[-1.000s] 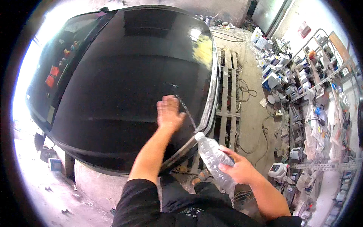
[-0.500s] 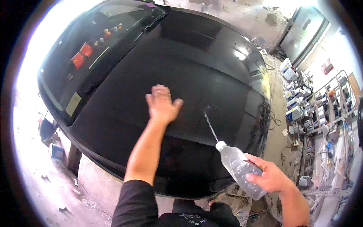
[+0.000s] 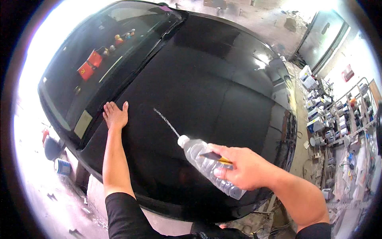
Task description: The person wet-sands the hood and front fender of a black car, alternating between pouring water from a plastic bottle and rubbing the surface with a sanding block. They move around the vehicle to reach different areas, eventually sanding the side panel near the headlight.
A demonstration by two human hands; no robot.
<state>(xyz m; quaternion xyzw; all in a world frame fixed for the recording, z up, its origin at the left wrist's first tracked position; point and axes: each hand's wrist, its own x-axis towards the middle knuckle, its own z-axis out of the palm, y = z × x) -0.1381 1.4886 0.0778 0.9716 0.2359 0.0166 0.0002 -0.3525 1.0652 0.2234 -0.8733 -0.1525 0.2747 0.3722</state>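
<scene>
My left hand (image 3: 115, 115) lies with fingers stretched out on the black car hood (image 3: 187, 91), close to the base of the windshield. My right hand (image 3: 238, 165) grips a clear plastic bottle (image 3: 199, 156) with a white cap, tilted toward the upper left. From the cap a thin jet of water (image 3: 166, 121) shoots across the hood toward its middle. A small flat dark piece with a yellow edge (image 3: 217, 157) is also held in the right hand against the bottle; its exact kind I cannot make out.
Behind the windshield (image 3: 115, 40) are small red flags and figurines. Cans and boxes (image 3: 316, 107) crowd the floor and a rack (image 3: 354, 115) on the right. A blue-white bucket (image 3: 62, 166) stands by the car's side mirror (image 3: 52, 148). A door (image 3: 321, 38) is at the far right.
My left hand has moved left across the hood toward the windshield. My right hand has swung the bottle left over the hood, and its water jet now lands farther left.
</scene>
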